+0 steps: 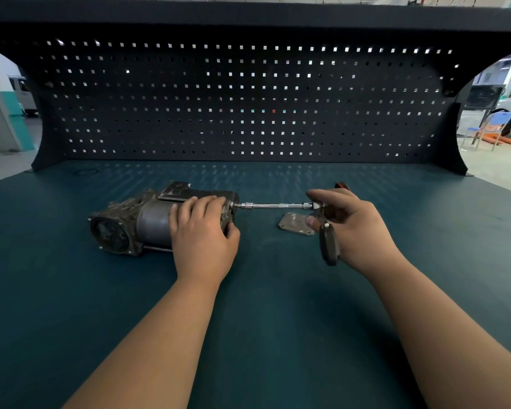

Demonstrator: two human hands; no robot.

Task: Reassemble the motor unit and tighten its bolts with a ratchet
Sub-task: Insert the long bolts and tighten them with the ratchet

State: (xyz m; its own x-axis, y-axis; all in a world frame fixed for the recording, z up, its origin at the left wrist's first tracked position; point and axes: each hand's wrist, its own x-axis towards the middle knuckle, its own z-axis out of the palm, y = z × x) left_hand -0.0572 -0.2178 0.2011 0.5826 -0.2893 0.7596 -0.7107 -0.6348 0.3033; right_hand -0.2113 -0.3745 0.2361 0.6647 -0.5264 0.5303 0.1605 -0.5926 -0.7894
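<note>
In the head view, the motor unit (136,222) lay on its side on the dark green table (248,320), left of the frame's centre, with its round end cap facing the lower left and its grey cylindrical housing running toward the right. The left hand (202,231) sat on the right part of that housing, gripping it: the fingers curled over the top and the thumb wrapped round the lower right edge.

From the motor's right end face a slim chrome extension bar (273,206) ran level toward the right of the frame, touching the motor at about the height of the left hand's fingertips. Its far end met the head of the ratchet (328,243). The right hand (345,222), right of centre and well apart from the motor, held the ratchet near its head between thumb and curled fingers. The dark handle pointed down toward the bottom of the frame, in front of the palm.

1 flat metal plate (296,224) with corner holes lay on the table just below the bar, between the 2 hands. A small red-tipped object (341,185) showed just above the right hand; what it was could not be told. A perforated black pegboard (248,98) filled the upper half of the frame, and a blue chair (496,122) stood beyond it at the right edge.
</note>
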